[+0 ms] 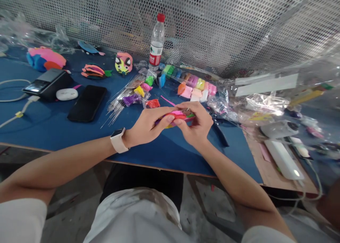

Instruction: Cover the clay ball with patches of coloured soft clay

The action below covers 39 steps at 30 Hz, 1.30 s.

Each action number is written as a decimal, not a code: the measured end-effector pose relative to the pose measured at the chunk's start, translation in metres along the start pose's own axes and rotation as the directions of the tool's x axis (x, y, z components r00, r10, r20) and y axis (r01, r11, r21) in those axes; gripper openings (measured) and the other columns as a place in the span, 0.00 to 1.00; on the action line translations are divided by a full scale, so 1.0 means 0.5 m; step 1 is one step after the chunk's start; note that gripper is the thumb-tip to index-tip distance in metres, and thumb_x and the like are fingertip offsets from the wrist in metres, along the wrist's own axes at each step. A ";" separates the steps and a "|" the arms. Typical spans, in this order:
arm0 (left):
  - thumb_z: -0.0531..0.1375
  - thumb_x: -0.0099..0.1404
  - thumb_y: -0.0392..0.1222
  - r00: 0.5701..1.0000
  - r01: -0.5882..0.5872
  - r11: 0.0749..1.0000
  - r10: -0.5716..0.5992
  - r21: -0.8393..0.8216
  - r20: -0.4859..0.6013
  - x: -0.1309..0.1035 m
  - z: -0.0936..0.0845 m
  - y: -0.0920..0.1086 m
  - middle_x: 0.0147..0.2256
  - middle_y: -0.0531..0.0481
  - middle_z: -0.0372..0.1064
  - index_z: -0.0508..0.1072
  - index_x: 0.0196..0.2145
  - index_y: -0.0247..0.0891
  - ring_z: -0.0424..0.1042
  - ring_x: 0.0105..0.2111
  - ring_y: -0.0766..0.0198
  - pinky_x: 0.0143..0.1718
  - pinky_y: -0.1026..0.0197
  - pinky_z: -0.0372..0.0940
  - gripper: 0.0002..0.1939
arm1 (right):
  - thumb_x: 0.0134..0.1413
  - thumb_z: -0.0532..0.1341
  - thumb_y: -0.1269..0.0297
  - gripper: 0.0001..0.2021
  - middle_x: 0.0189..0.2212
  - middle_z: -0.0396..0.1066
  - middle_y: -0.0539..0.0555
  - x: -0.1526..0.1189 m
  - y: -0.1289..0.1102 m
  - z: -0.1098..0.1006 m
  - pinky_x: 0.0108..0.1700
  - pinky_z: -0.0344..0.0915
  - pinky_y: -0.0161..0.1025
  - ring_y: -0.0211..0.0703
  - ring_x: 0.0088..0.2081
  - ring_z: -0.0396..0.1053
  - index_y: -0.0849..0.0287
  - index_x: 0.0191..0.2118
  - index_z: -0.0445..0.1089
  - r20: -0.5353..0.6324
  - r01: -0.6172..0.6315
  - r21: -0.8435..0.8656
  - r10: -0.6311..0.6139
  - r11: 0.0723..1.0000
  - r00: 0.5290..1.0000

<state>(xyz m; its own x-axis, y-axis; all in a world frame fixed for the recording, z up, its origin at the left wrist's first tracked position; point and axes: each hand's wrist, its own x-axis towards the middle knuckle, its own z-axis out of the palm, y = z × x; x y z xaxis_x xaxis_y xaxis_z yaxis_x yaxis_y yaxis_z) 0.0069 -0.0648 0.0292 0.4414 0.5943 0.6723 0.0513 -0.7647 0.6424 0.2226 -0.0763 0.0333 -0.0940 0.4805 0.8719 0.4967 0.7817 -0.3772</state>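
Observation:
Over the blue table, a multicoloured modelling clay piece (177,114) with red, pink, green and yellow parts is held between both my hands. My left hand (148,126) grips its left side, the thumb pressed on the red part. From the right, my right hand (196,124) closes around the other end, its thumb close to the left one. Fingers cover much of the piece, so its full shape is hidden. A thin pink clay strip (168,101) lies just beyond my hands. Close by are a red clay lump (153,103) and several thin metal wires (117,103).
Behind stand a water bottle (156,44) and wrapped clay blocks (196,83). At left lie a black phone (87,104), a white mouse (67,94) and finished clay figures (123,63). Plastic bags, a white power bank (284,159) and cables occupy the right. A perforated metal panel (202,30) closes the back.

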 end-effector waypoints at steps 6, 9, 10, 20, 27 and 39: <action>0.64 0.86 0.52 0.983 -0.104 0.994 0.106 0.020 -0.151 0.015 0.000 0.009 0.52 0.42 0.87 0.88 0.53 0.42 0.86 0.52 0.56 0.59 0.53 0.80 0.15 | 0.75 0.73 0.45 0.13 0.41 0.88 0.55 0.007 -0.010 0.001 0.43 0.85 0.51 0.52 0.41 0.86 0.49 0.47 0.85 -0.032 0.043 -0.003 -0.043 0.999 0.999; 0.69 0.83 0.52 0.970 -0.132 0.989 0.142 0.064 -0.197 0.017 -0.002 0.007 0.49 0.44 0.86 0.88 0.49 0.43 0.85 0.48 0.57 0.54 0.53 0.82 0.12 | 0.76 0.72 0.49 0.11 0.40 0.88 0.54 0.005 -0.017 0.003 0.41 0.85 0.50 0.50 0.39 0.85 0.49 0.45 0.85 -0.034 0.032 0.013 -0.031 0.999 0.999; 0.69 0.82 0.53 0.969 -0.127 0.989 0.141 0.079 -0.205 0.017 -0.002 0.006 0.47 0.44 0.86 0.88 0.48 0.43 0.85 0.46 0.58 0.52 0.54 0.82 0.12 | 0.77 0.71 0.49 0.12 0.39 0.87 0.54 0.003 -0.019 0.003 0.42 0.85 0.50 0.50 0.39 0.85 0.50 0.44 0.85 -0.034 0.016 0.011 -0.016 1.000 0.999; 0.70 0.83 0.52 0.963 -0.058 0.998 0.062 0.020 -0.263 0.020 0.006 0.013 0.38 0.48 0.82 0.87 0.39 0.41 0.81 0.38 0.63 0.42 0.59 0.77 0.15 | 0.75 0.73 0.49 0.11 0.43 0.87 0.54 -0.005 -0.022 0.015 0.44 0.82 0.48 0.49 0.42 0.84 0.51 0.48 0.83 -0.001 -0.041 0.145 0.042 0.989 0.999; 0.59 0.89 0.56 0.978 -0.012 0.987 -0.021 -0.157 -0.206 0.025 0.000 -0.002 0.44 0.45 0.85 0.86 0.39 0.41 0.84 0.42 0.62 0.43 0.58 0.77 0.25 | 0.73 0.76 0.50 0.11 0.41 0.84 0.52 -0.008 -0.012 0.017 0.47 0.80 0.48 0.48 0.42 0.83 0.50 0.45 0.83 0.000 -0.164 0.231 0.169 0.959 0.986; 0.66 0.82 0.66 0.987 0.143 0.966 -0.156 -0.215 -0.044 0.038 -0.008 0.002 0.44 0.42 0.87 0.88 0.38 0.40 0.83 0.42 0.59 0.44 0.58 0.78 0.27 | 0.78 0.70 0.46 0.18 0.34 0.80 0.52 -0.004 -0.007 0.010 0.39 0.75 0.46 0.45 0.36 0.77 0.52 0.38 0.83 -0.053 -0.274 0.186 0.288 0.944 0.956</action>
<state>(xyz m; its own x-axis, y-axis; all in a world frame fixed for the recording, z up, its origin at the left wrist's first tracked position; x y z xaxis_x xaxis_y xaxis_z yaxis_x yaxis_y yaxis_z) 0.0116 -0.0532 0.0441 0.3883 0.7166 0.5794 -0.0798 -0.6002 0.7958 0.2165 -0.0780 0.0314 0.0987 0.6635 0.7416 0.3339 0.6800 -0.6528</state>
